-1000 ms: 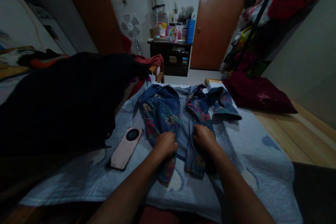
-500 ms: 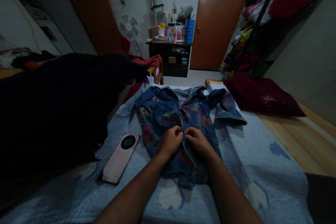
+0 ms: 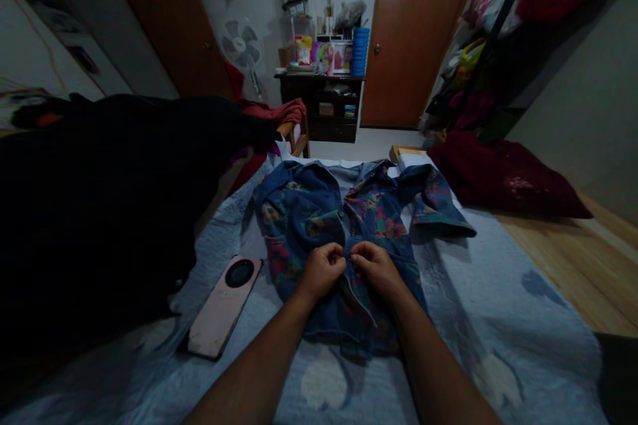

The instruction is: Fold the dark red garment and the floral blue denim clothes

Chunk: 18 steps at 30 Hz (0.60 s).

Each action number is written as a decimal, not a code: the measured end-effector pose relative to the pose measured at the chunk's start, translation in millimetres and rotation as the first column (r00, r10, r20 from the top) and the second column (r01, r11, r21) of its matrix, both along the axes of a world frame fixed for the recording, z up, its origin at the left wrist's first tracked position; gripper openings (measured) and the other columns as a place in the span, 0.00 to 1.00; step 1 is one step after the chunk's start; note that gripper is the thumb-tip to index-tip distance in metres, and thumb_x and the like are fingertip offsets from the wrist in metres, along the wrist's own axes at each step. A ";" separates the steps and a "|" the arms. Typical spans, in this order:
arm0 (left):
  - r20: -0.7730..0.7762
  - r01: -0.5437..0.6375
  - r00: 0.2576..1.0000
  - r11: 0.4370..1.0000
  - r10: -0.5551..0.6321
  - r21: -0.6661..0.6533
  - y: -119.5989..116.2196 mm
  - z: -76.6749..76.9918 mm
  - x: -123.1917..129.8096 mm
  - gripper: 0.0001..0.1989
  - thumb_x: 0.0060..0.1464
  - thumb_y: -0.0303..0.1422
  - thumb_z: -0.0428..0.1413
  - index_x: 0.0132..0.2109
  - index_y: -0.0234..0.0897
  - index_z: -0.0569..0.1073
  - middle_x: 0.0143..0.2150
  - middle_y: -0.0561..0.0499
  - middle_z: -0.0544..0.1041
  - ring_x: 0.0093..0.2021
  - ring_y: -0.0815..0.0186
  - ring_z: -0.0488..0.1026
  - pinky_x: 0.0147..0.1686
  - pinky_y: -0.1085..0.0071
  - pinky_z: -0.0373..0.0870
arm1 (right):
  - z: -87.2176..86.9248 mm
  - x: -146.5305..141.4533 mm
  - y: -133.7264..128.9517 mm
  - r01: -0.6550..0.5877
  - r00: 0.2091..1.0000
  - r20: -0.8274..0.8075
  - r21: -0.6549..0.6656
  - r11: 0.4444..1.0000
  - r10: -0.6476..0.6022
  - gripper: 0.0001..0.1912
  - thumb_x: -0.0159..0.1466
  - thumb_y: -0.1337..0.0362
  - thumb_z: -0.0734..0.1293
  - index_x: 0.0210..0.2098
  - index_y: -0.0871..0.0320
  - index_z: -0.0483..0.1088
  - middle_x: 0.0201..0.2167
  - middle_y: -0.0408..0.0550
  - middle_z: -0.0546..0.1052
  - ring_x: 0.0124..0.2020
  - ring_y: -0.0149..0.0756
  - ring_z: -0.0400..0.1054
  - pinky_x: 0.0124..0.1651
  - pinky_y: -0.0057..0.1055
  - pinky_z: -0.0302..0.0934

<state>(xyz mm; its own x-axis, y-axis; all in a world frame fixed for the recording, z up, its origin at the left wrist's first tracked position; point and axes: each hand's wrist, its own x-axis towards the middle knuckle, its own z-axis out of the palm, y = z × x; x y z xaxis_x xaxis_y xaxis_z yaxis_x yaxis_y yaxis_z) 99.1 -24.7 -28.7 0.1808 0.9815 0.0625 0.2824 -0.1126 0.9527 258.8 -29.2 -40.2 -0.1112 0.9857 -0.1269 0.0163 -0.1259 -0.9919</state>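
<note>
A blue denim jacket (image 3: 284, 212) with a colourful flower print lies spread on the bed, collar end away from me and its front partly open. My left hand (image 3: 321, 269) pinches the left front edge near the middle. Just across the opening, my right hand (image 3: 373, 267) pinches the facing edge. Both sets of fingertips are close together, and whatever small fastening lies between them is hidden. One sleeve (image 3: 441, 209) stretches out to the right. Left of the jacket lies a pink phone (image 3: 226, 309) with a round dark camera ring.
Dark cloth (image 3: 109, 212) is heaped along the left. The pale blue bedsheet (image 3: 319, 382) carries heart shapes. A maroon pillow (image 3: 508, 176) rests at the right on wooden boards. A black cabinet (image 3: 319, 106) and a white fan (image 3: 242, 45) stand at the back.
Both hands stay at the jacket's front edges with hardly any movement. The view has shifted slightly, and the jacket's bottom hem lies a little differently.
</note>
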 end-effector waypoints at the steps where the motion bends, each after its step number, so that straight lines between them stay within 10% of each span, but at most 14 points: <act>1: 0.036 0.020 0.999 1.000 -0.019 -0.019 0.2 0.1 -1.0 0.09 0.51 0.34 0.53 0.33 0.34 0.75 0.25 0.55 0.70 0.26 0.70 0.66 0.28 0.76 0.62 | -0.4 0.3 0.0 -0.003 1.000 -0.003 -0.001 1.000 0.003 0.11 0.54 0.58 0.68 0.32 0.57 0.69 0.23 0.36 0.68 0.20 0.26 0.60 0.23 0.24 0.55; 18: 0.028 0.015 1.000 0.998 -0.013 -0.065 4.3 -8.3 1.3 0.07 0.48 0.35 0.57 0.32 0.35 0.74 0.27 0.54 0.74 0.29 0.69 0.70 0.31 0.75 0.65 | 1.9 -2.6 -0.5 0.005 0.989 0.147 0.102 0.995 -0.020 0.07 0.54 0.60 0.66 0.30 0.57 0.70 0.24 0.39 0.70 0.27 0.31 0.63 0.31 0.27 0.58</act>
